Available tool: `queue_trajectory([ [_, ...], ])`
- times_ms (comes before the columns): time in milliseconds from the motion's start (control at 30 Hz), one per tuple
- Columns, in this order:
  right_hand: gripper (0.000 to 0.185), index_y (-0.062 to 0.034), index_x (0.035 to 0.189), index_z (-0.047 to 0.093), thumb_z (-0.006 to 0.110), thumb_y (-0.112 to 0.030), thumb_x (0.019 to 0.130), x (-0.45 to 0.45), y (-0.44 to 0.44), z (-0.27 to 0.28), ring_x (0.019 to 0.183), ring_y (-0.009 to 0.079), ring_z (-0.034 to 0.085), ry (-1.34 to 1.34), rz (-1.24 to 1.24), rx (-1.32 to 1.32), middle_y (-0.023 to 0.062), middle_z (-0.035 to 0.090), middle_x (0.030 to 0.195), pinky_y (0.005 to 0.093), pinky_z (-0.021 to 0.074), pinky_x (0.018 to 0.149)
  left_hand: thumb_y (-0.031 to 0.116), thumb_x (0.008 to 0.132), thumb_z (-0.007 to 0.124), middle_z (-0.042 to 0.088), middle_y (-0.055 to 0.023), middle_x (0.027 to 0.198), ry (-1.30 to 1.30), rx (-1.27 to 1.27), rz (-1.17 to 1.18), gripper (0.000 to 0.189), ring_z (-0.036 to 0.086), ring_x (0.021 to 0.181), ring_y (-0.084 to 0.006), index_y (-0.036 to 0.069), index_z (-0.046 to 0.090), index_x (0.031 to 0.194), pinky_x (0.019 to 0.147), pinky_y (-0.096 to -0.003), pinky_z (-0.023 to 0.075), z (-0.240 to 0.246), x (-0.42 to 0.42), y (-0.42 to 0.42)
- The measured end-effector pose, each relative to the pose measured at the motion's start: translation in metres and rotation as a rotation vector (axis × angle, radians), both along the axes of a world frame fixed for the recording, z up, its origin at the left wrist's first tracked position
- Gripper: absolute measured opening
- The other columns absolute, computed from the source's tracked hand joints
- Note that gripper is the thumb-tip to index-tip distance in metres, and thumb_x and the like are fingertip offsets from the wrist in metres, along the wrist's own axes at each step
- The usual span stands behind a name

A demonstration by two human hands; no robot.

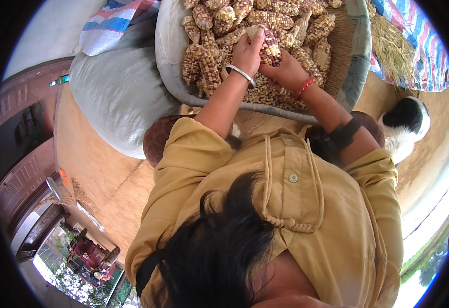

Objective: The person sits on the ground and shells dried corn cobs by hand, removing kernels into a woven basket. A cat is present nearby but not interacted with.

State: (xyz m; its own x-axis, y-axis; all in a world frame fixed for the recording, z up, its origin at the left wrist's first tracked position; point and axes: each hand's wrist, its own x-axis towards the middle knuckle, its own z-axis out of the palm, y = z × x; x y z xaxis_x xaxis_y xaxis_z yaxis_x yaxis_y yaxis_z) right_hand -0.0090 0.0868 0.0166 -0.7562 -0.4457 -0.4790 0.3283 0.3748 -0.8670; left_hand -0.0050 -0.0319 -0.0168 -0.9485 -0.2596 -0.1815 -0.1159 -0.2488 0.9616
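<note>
A dried corn cob (271, 47) with purple and yellow kernels is held between my two hands over a large woven basket (349, 79) with a cloth-bound rim. My left hand (247, 54), with a silver bangle at its wrist, grips the cob from the left, its thumb along the upper end. From the lower right, my right hand (284, 71) closes around the cob's other end; some of its fingers are hidden. Below the hands lie loose corn kernels (261, 94). Several other cobs (209, 71) fill the basket beyond and beside them.
A full grey-white woven sack (113, 88) stands left of the basket, near a striped plastic sheet (107, 29). At right are dry straw (392, 46) on another striped sheet (432, 57) and a black-and-white furry animal (405, 123). A red machine (89, 254) stands at lower left.
</note>
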Motion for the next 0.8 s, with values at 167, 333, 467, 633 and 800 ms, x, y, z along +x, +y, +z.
queue_trajectory([
  [167,0.046,0.0075,0.086,0.041,0.066,-0.022,0.062,0.004,0.000,0.001,0.049,0.0158,0.058,-0.034,-0.040,0.022,0.0129,0.057,0.070,0.0267,0.0469,0.041,0.038,0.083,0.045,0.055,-0.0053,0.086,-0.019,-0.059,0.040,0.041,0.049,0.075,-0.0128,-0.001,0.053,0.095,0.070,-0.0268,0.0397,-0.010,0.002,0.003],
  [333,0.046,0.0069,0.088,0.042,0.066,-0.023,0.062,0.002,-0.003,0.004,0.050,0.0159,0.058,-0.064,-0.043,0.037,0.0127,0.057,0.070,0.0259,0.0477,0.042,0.039,0.084,0.043,0.057,-0.0070,0.086,-0.036,-0.035,0.147,0.045,0.051,0.075,-0.0148,-0.002,0.052,0.099,0.070,-0.0289,0.0405,-0.013,0.000,0.002],
  [467,0.046,0.0078,0.088,0.042,0.066,-0.022,0.063,0.003,-0.002,0.004,0.051,0.0156,0.058,-0.030,-0.043,0.032,0.0138,0.056,0.074,0.0259,0.0483,0.042,0.038,0.082,0.046,0.057,-0.0070,0.085,-0.028,-0.056,0.122,0.042,0.052,0.076,-0.0148,-0.001,0.053,0.096,0.070,-0.0288,0.0407,-0.005,0.002,0.004],
  [633,0.046,0.0079,0.086,0.041,0.066,-0.023,0.064,0.006,-0.003,0.001,0.051,0.0166,0.058,-0.011,-0.036,0.056,0.0156,0.056,0.076,0.0274,0.0481,0.042,0.035,0.081,0.050,0.056,-0.0061,0.084,-0.060,-0.056,0.022,0.037,0.051,0.075,-0.0142,0.000,0.053,0.094,0.069,-0.0288,0.0406,0.005,0.003,0.006],
  [800,0.045,0.0076,0.085,0.042,0.067,-0.023,0.064,0.007,-0.003,0.002,0.050,0.0171,0.058,0.015,-0.050,0.064,0.0143,0.056,0.072,0.0276,0.0470,0.040,0.034,0.083,0.045,0.056,-0.0067,0.085,-0.032,-0.080,0.098,0.038,0.052,0.076,-0.0149,-0.001,0.052,0.098,0.069,-0.0291,0.0407,0.003,0.004,0.011],
])
